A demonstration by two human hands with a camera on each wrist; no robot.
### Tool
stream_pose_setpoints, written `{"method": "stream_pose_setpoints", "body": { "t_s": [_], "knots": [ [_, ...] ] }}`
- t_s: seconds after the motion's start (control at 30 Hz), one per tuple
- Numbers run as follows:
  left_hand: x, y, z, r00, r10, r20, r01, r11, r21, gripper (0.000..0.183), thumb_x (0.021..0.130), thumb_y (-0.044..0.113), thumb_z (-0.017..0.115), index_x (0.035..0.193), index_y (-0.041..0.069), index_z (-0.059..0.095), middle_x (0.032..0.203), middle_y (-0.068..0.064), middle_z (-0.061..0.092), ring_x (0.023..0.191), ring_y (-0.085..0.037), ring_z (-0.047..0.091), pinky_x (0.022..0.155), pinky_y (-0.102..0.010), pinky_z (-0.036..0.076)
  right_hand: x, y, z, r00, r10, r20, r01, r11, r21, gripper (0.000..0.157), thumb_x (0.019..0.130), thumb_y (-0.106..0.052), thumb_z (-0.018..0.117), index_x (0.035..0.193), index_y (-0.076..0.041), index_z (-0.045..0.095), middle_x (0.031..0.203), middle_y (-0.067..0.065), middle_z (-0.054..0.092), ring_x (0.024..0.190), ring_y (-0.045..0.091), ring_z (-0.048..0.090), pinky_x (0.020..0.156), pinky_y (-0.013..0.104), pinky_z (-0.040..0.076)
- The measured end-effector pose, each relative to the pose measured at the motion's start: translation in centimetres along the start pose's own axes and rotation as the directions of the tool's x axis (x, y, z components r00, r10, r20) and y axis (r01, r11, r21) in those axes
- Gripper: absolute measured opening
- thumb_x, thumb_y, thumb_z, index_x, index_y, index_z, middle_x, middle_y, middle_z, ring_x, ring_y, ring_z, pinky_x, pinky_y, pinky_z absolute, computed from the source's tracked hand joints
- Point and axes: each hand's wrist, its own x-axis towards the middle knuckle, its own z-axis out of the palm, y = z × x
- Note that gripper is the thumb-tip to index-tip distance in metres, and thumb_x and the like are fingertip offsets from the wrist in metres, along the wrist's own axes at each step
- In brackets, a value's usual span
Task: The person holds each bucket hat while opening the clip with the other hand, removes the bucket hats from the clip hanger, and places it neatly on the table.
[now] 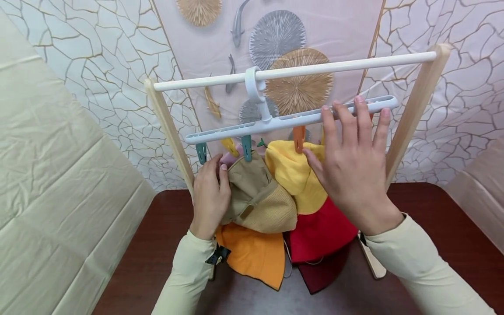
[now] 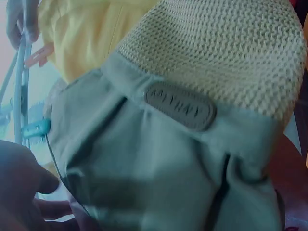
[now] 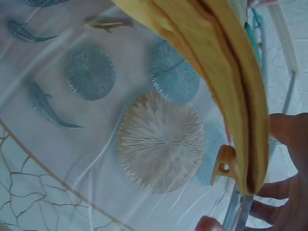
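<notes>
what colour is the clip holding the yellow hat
Orange. The clip grips the yellow hat under the white hanger bar; the head view shows it best.

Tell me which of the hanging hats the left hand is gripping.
The khaki hat with the mesh panel, clipped at the left end of the white hanger. The left hand grips its edge; the yellow hat hangs beside it, untouched by that hand.

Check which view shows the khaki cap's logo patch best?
Left wrist: the patch fills mid-frame on the khaki cap, its embossed lettering faint. Head view shows it only as a tiny tab beside the left hand. Right wrist misses it entirely.
</notes>
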Motion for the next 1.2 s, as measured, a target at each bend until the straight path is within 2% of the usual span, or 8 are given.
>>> {"method": "stream_pose_setpoints", "body": {
  "t_s": [0.23,0.5,0.7,0.83,1.0,1.2],
  "knots": [
    [0.3,-0.4,-0.2,1.0,-0.01,0.007,0.01,1.0,-0.011,0.03,0.107,0.024,0.063,0.13,0.007,0.071,0.122,-0.01,0.074,0.108,-0.03,0.067,0.096,-0.048,0.052,-0.5,1.4,0.8,0.999,0.036,0.016,-0.037,0.998,0.046,0.08,0.093,-0.027,0.079,0.158,-0.002,0.038,0.154,0.028,0.042,0.158,0.044,0.022,0.125,0.069,0.006],
    [0.8,0.0,-0.3,1.0,0.003,0.0,-0.003,1.0,-0.01,0.027,0.103,0.025,0.069,0.123,0.008,0.075,0.111,-0.01,0.076,0.096,-0.029,0.068,0.085,-0.047,0.053,-1.3,3.2,1.8,0.998,0.061,0.023,-0.063,0.995,0.072,0.075,0.096,-0.029,0.074,0.157,-0.002,0.039,0.155,0.027,0.041,0.157,0.043,0.023,0.126,0.068,0.006],
    [0.9,-0.1,-0.3,0.997,0.062,0.056,-0.059,0.997,-0.054,0.027,0.098,0.023,0.075,0.12,0.008,0.076,0.11,-0.009,0.077,0.099,-0.029,0.069,0.089,-0.046,0.053,-1.7,4.8,2.5,0.997,0.073,0.009,-0.073,0.996,0.056,0.072,0.099,-0.032,0.071,0.156,0.0,0.039,0.154,0.027,0.041,0.156,0.044,0.025,0.125,0.069,0.008],
    [0.8,-0.2,-0.2,0.991,0.093,0.098,-0.088,0.995,-0.051,0.035,0.095,0.031,0.08,0.123,0.01,0.074,0.111,-0.009,0.075,0.101,-0.029,0.068,0.089,-0.047,0.052,-1.8,5.4,3.2,0.997,0.077,-0.029,-0.075,0.995,0.071,0.071,0.098,-0.03,0.072,0.154,-0.001,0.041,0.153,0.026,0.043,0.156,0.043,0.027,0.125,0.068,0.012],
    [0.2,-0.1,-0.5,0.988,0.075,0.133,-0.071,0.997,-0.037,0.049,0.091,0.042,0.083,0.129,0.014,0.071,0.113,-0.008,0.073,0.103,-0.029,0.065,0.092,-0.049,0.05,-1.7,5.9,4.4,0.997,0.07,-0.044,-0.064,0.99,0.125,0.075,0.094,-0.023,0.077,0.152,0.003,0.038,0.15,0.029,0.043,0.155,0.047,0.026,0.128,0.059,0.018],
    [0.0,-0.2,-1.2,0.99,0.067,0.125,-0.059,0.996,-0.067,0.051,0.091,0.047,0.083,0.131,0.018,0.072,0.116,-0.004,0.073,0.104,-0.025,0.066,0.092,-0.046,0.052,-1.6,6.7,5.3,0.997,0.059,-0.039,-0.054,0.991,0.125,0.078,0.092,-0.02,0.08,0.151,0.006,0.037,0.147,0.033,0.044,0.152,0.051,0.03,0.128,0.057,0.021]
  ]
}}
